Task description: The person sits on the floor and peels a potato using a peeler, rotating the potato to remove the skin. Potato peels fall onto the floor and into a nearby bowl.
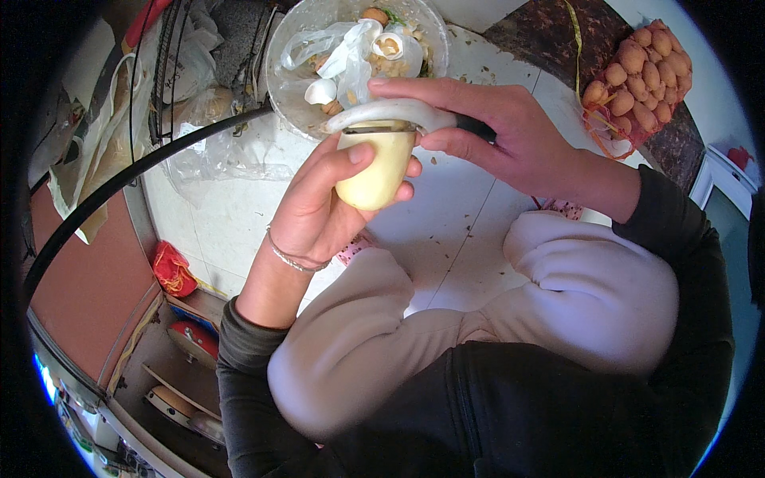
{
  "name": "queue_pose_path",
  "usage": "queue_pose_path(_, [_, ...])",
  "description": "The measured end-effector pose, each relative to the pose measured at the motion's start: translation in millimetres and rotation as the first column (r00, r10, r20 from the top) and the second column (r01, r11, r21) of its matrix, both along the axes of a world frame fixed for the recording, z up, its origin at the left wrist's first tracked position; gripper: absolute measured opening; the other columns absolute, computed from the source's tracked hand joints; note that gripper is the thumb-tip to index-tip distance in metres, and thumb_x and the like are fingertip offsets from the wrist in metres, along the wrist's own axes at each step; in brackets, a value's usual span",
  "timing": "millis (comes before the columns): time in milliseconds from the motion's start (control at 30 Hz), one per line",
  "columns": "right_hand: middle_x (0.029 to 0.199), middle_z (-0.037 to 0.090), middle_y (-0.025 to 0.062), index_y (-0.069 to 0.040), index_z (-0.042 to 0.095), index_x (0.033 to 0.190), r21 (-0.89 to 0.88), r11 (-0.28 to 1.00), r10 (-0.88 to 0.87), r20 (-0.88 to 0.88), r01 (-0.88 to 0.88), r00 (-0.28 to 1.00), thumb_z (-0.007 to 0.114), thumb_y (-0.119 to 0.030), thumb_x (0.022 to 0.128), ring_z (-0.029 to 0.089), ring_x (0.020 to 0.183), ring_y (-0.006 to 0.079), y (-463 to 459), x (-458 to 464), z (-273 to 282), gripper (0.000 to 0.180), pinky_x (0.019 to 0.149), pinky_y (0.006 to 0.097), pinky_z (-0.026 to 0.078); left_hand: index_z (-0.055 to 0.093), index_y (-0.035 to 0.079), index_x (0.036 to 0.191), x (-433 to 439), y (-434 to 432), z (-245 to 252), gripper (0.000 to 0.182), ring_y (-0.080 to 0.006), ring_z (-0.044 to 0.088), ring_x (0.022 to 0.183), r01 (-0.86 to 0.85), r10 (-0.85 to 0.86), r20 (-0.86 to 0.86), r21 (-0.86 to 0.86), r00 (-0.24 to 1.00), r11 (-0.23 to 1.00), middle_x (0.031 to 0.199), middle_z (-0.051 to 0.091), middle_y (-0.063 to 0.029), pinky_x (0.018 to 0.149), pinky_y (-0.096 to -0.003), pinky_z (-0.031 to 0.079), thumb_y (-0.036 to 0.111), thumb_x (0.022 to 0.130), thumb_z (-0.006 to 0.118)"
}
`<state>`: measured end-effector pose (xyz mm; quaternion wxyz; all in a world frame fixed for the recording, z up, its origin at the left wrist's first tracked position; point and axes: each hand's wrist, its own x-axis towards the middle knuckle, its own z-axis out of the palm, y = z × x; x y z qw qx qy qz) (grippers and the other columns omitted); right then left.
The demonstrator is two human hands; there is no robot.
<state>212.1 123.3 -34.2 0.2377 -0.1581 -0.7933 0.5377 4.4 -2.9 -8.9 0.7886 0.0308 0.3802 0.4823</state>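
A peeled, pale yellow potato (378, 170) is held upright in my left hand (323, 203), the thumb across its near side and fingertips showing behind it. My right hand (514, 128) grips a peeler (394, 113) with a white frame and a black end. The peeler's metal blade lies against the top of the potato. Both hands are above the near rim of a clear plastic waste bin (275, 89). Inside the bin are eggshells (321, 92), walnut-like shells (375, 15) and crumpled plastic bags (352, 54).
A red net bag of potatoes (645, 80) lies at the far right. Scraps litter the tiled floor (472, 239). To the left are plastic bags (209, 152), a curved black tube (143, 164), a red bag (173, 267) and an open cabinet (137, 382) holding pan lids (194, 340).
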Motion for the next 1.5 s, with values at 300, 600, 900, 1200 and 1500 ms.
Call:
queue_pose_path(300, [0.095, 0.076, 0.0086, -0.026, 0.056, 0.15, -0.072, 0.997, -0.006, 0.122, 0.015, 0.992, 0.068, -0.028, 0.099, 0.072, 0.075, 0.0212, 5, 9, 7, 0.052, 0.075, 0.0331, 0.056, 0.043, -0.004, 0.145, -4, 0, -5, 0.057, -0.0294, 0.065, 0.109, -0.013, 0.006, 0.114, 0.064, 0.993, 0.998, 0.132, 0.059, -0.0202, 0.088, -0.0391, 0.057, 0.023, 0.099, 0.062])
queue_pose_path(600, [0.098, 0.071, 0.0058, -0.018, 0.053, 0.153, -0.096, 0.994, -0.022, 0.309, 0.054, 0.951, 0.063, -0.024, 0.103, 0.049, 0.064, 0.0091, 14, 16, 6, 0.052, 0.065, 0.0264, 0.046, 0.044, 0.0, 0.143, -13, 2, 6, 0.057, -0.0269, 0.065, 0.108, 0.053, -0.005, -0.244, 0.188, 0.97, 0.981, 0.127, 0.06, -0.0177, 0.087, -0.0384, 0.058, 0.016, 0.092, 0.066])
queue_pose_path(900, [0.084, 0.066, 0.0064, -0.02, 0.053, 0.153, -0.036, 0.997, -0.062, 0.28, 0.075, 0.958, 0.064, -0.024, 0.102, 0.048, 0.062, 0.0095, 12, 14, 0, 0.051, 0.062, 0.0274, 0.044, 0.049, 0.005, 0.145, -3, 6, 19, 0.065, -0.0188, 0.058, 0.11, 0.439, 0.06, -0.875, 0.299, 0.48, 0.847, 0.125, 0.057, -0.01, 0.099, -0.0321, 0.047, 0.002, 0.083, 0.067])
queue_pose_path(1200, [0.072, 0.057, 0.0088, -0.019, 0.054, 0.151, -0.069, 0.996, -0.039, 0.317, 0.064, 0.948, 0.063, -0.026, 0.103, 0.048, 0.062, 0.0107, 7, 15, -6, 0.049, 0.062, 0.0287, 0.045, 0.055, 0.005, 0.143, -1, 7, 10, 0.067, -0.0363, 0.06, 0.109, 0.669, 0.2, -0.978, 0.184, 0.054, 0.72, 0.12, 0.06, -0.0175, 0.099, -0.0384, 0.048, -0.001, 0.076, 0.067])
queue_pose_path(1500, [0.09, 0.068, 0.0022, -0.014, 0.051, 0.153, -0.18, 0.963, -0.126, 0.358, 0.201, 0.925, 0.06, -0.026, 0.105, 0.059, 0.075, 0.0089, 7, 16, -13, 0.05, 0.071, 0.0264, 0.049, 0.041, 0.006, 0.151, -2, 5, 3, 0.058, -0.0179, 0.059, 0.114, 0.219, -0.017, -0.767, 0.161, 0.641, 0.962, 0.126, 0.06, -0.01, 0.101, -0.0303, 0.046, 0.002, 0.096, 0.06])
